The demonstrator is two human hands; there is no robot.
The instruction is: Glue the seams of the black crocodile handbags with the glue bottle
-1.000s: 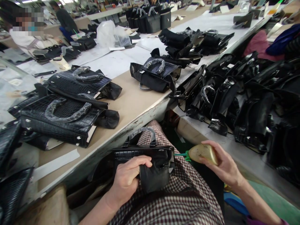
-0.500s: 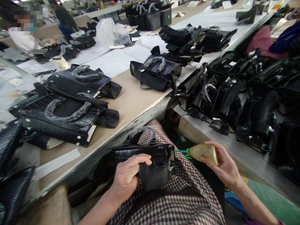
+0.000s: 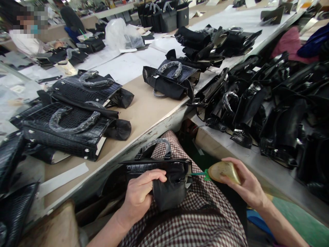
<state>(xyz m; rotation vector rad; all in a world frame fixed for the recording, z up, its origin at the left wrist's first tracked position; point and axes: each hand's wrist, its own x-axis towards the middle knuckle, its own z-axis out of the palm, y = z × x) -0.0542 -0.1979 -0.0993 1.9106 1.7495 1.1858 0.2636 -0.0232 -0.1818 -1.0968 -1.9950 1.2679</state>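
A black crocodile-textured handbag (image 3: 164, 171) rests on my lap, over a checked cloth, its plastic-wrapped handle pointing away from me. My left hand (image 3: 140, 197) is closed round the bag's black lining, which bulges out at its open end. My right hand (image 3: 246, 185) grips a yellowish squeeze bottle (image 3: 224, 171) with a green nozzle. The nozzle tip points at the right edge of the bag, very close to it.
Finished black handbags (image 3: 69, 127) lie on the beige table (image 3: 144, 113) ahead and to my left. A heap of glossy black bag parts (image 3: 269, 106) covers the lower bench on the right. Another person (image 3: 28, 37) sits at the far left.
The bottle's nozzle has crept slightly left toward the bag's edge. My left hand keeps its grip on the lining, and the view has shifted a little.
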